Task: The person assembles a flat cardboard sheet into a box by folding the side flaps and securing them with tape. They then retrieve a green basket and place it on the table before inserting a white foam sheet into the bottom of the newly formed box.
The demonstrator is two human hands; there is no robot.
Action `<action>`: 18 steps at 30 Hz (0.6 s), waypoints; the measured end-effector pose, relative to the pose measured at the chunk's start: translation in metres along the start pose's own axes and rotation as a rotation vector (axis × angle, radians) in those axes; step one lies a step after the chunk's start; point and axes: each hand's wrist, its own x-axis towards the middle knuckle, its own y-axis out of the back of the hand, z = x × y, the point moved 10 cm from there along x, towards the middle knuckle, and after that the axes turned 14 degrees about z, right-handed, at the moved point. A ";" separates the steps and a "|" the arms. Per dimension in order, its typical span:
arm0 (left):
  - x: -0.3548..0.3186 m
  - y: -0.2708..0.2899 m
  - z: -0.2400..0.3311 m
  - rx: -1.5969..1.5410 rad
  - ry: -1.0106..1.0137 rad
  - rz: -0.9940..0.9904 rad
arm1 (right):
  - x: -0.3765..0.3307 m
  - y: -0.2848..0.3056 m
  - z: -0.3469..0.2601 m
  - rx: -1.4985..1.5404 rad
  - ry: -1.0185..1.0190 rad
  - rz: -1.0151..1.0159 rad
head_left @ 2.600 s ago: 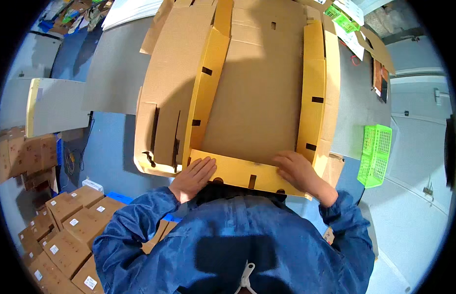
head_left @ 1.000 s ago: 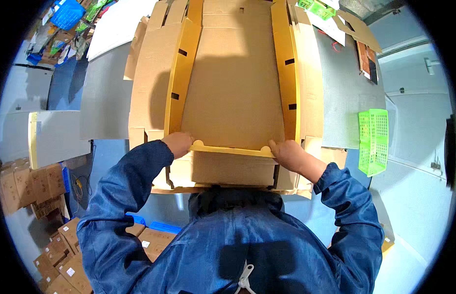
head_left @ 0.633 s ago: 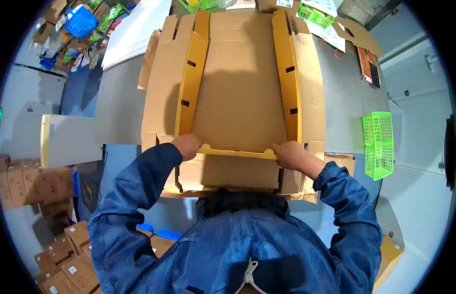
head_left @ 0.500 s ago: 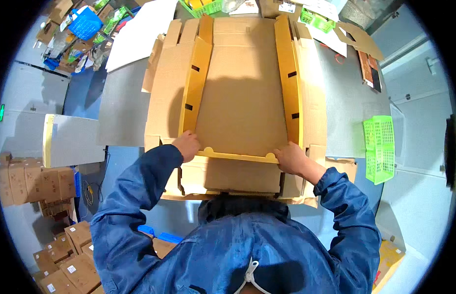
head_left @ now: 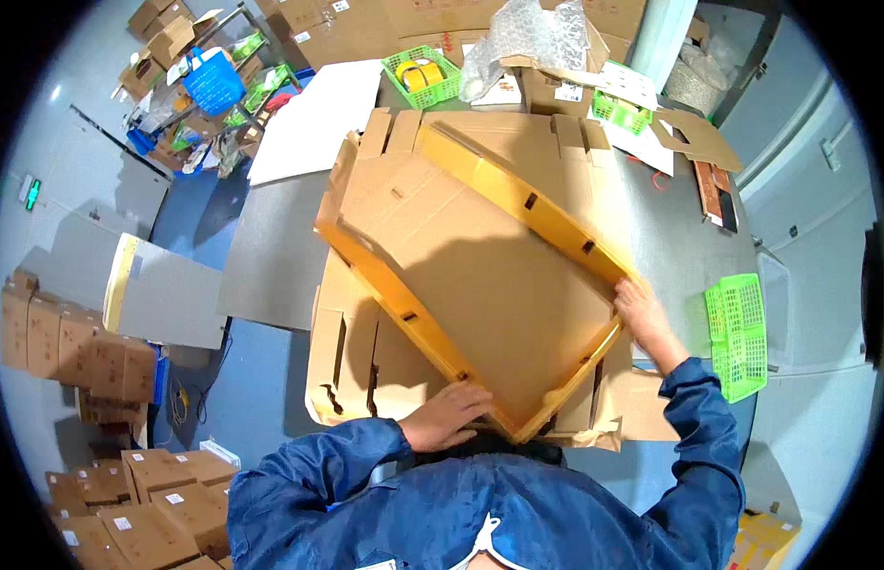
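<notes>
Head view: both hands grip a large flattened cardboard box point(head_left: 480, 285) with yellow folded side walls, which lies skewed on the grey tabletop point(head_left: 271, 256) ahead of them. The left hand point(head_left: 447, 418) lies spread and flat on the near corner, apparently pinning it, while the right hand point(head_left: 641, 318) curls over the far end of the raised near wall, seemingly to hold it up. A green mesh basket point(head_left: 738, 334) sits just right of the right hand.

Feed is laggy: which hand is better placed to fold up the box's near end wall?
Probably the left hand: it rests on the box by the near corner where that wall starts. The right hand is at the wall's far end.
</notes>
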 end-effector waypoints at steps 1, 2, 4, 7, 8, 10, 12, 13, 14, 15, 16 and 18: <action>0.004 0.012 -0.002 -0.006 0.038 0.066 | 0.015 0.030 0.021 -0.050 -0.145 0.107; 0.004 0.023 -0.007 -0.007 0.080 0.130 | 0.032 0.064 0.033 -0.093 -0.288 0.219; -0.009 0.046 -0.029 0.053 0.236 0.256 | 0.076 0.084 -0.012 0.450 -0.367 0.160; -0.039 0.082 -0.058 0.037 0.451 0.417 | 0.101 0.078 -0.161 0.609 0.156 -0.008; -0.049 0.097 -0.065 0.014 0.495 0.487 | 0.100 0.067 -0.206 0.595 0.242 -0.061; -0.063 0.128 -0.076 0.051 0.487 0.591 | 0.086 0.032 -0.261 0.555 0.373 -0.149; -0.081 0.162 -0.089 0.099 0.495 0.694 | 0.079 0.006 -0.292 0.523 0.471 -0.217; -0.090 0.175 -0.097 0.110 0.515 0.728 | 0.082 0.012 -0.282 0.589 0.438 -0.130; -0.099 0.189 -0.107 0.122 0.534 0.759 | 0.079 0.008 -0.269 0.543 0.439 -0.127; -0.110 0.198 -0.120 0.213 0.531 0.759 | 0.073 0.004 -0.256 0.506 0.433 -0.127; -0.121 0.204 -0.133 0.191 0.613 0.782 | 0.064 0.001 -0.240 0.463 0.422 -0.134; -0.126 0.212 -0.149 0.194 0.624 0.747 | 0.043 -0.004 -0.195 0.251 0.401 -0.299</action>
